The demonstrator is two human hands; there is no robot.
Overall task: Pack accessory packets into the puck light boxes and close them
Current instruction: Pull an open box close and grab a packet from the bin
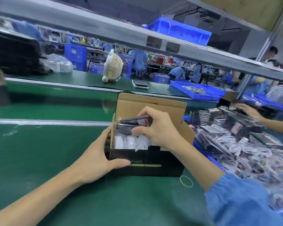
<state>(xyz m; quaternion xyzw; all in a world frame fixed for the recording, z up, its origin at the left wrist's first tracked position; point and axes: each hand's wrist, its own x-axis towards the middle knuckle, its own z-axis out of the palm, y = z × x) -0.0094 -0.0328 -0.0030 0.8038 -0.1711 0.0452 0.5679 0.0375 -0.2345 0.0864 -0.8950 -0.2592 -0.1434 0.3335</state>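
Open puck light box [145,165] at centre of the green surface [39,144], lid flap standing up at the 12 o'clock side, so the mouth stays clear for loading; long axis running 9 to 3 o'clock, printed front wall facing 6 o'clock. Left hand [95,159] clamped round the box's 9 o'clock end, thumb across the front wall, fingers behind the side flap, probably to stop sliding under the push. Right hand [155,128] over the mouth, fingers curled round a dark accessory packet [136,121]; packet lying lengthwise with the box, red-labelled end toward 3 o'clock, tilted slightly, partly above white wrapped contents. Heap of spare packets [235,136] at 3 o'clock, within easy reach; yellow rubber band [186,181] just beside the box's 5 o'clock corner.
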